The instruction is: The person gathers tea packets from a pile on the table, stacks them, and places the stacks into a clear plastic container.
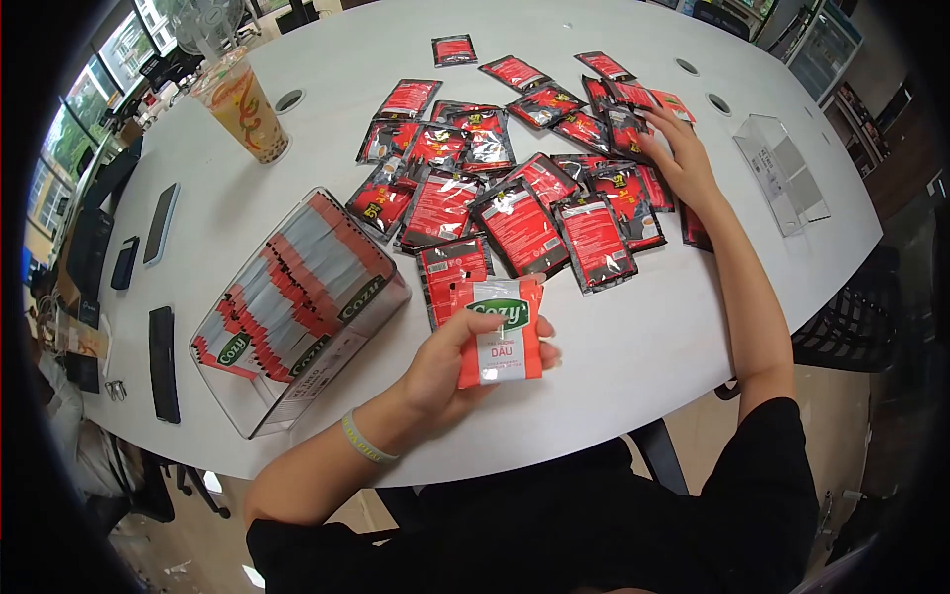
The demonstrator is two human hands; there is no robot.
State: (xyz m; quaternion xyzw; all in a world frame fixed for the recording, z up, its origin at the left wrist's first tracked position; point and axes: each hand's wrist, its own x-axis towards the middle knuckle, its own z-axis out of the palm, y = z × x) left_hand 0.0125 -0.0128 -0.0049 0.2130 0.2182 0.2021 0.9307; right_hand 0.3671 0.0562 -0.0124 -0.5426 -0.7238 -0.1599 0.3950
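My left hand (pixel 445 361) is closed around a small stack of red and grey Cozy tea sachets (pixel 503 346), the top one reading "DÂU". Stretched out at the far right of the pile, my right hand (pixel 683 163) has its fingers apart over red and black sachets (pixel 625 131). A red sachet (pixel 673 103) lies just past its fingertips. Many more red and black sachets (pixel 522 228) spread loosely across the middle of the table, overlapping. To the left stands a clear plastic box (pixel 267 421) holding rows of Cozy sachets (pixel 297 282).
A second clear box (pixel 782 178) lies on the right of the white table (pixel 633 346). A plastic cup of drink (pixel 242 114) stands at the back left. Phones (pixel 161 223) and a dark flat case (pixel 163 364) lie along the left edge. Cable holes (pixel 719 103) pierce the tabletop.
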